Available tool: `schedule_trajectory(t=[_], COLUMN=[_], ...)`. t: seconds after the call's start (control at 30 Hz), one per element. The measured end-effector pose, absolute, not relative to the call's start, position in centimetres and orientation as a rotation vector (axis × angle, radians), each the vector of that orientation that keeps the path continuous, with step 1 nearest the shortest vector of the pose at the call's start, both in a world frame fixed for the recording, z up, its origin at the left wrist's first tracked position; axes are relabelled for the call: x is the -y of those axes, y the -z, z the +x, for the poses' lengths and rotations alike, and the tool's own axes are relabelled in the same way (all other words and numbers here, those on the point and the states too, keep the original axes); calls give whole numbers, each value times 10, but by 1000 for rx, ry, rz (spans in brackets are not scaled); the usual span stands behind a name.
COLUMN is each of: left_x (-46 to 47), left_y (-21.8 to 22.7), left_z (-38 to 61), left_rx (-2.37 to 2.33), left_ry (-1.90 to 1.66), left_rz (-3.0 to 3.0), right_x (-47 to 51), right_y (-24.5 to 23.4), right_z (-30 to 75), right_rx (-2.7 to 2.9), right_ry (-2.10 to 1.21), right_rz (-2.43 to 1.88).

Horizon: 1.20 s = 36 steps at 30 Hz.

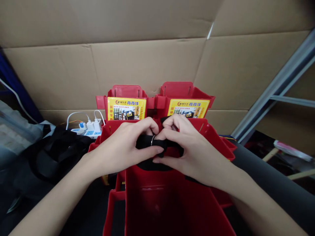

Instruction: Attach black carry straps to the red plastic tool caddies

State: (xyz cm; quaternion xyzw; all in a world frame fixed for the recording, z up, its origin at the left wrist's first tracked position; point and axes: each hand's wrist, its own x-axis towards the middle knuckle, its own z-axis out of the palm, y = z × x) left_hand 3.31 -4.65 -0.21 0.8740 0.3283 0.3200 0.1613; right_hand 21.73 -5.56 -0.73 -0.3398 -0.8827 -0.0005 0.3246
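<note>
Both hands meet over a large red plastic bin with an open top. Between them is a black strap with a thin silvery metal ring or buckle around it. My left hand is closed on the strap, its thumb pressing along the front. Just beside it, my right hand pinches the strap's other part with bent fingers, and its thumb lies below. A loop of the strap hangs down over the red plastic. The fingers hide part of the strap.
Behind stand two smaller red bins with yellow printed labels. At left are a power strip with white plugs and a black bag. Cardboard forms the back wall; a metal shelf frame rises at right.
</note>
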Motion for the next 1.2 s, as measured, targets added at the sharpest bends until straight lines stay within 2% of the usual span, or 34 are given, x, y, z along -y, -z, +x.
schedule_trajectory(t=[0.2, 0.37, 0.53, 0.63, 0.7, 0.8, 0.9, 0.97, 1.1, 1.2], left_x=[40, 45, 46, 45, 45, 46, 47, 47, 42, 40], left_y=[-1, -2, -1, 0, 2, 4, 5, 5, 2, 2], left_z=[25, 25, 27, 28, 30, 35, 36, 34, 27, 25], left_rx=[-643, -668, -733, -817, -880, -909, -978, -1026, -999, -1074], left_ry=[-825, -875, -887, -894, -940, -1046, -1117, -1116, -1133, -1170], left_rz=[2515, 2490, 2554, 2604, 2637, 2651, 2632, 2600, 2556, 2580], right_x=[50, 38, 24, 25, 34, 53, 64, 62, 42, 37], right_y=[2, 7, 7, 2, -2, -6, -7, -8, -10, -12], right_z=[227, 232, 243, 247, 244, 236, 232, 236, 253, 256], right_rx=[2300, 2213, 2212, 2304, 2377, 2365, 2336, 2368, 2285, 2299], right_ry=[-342, -747, -883, -810, -547, 32, 279, 204, -242, -376], right_rz=[-691, -520, -385, -402, -576, -847, -857, -764, -418, -462])
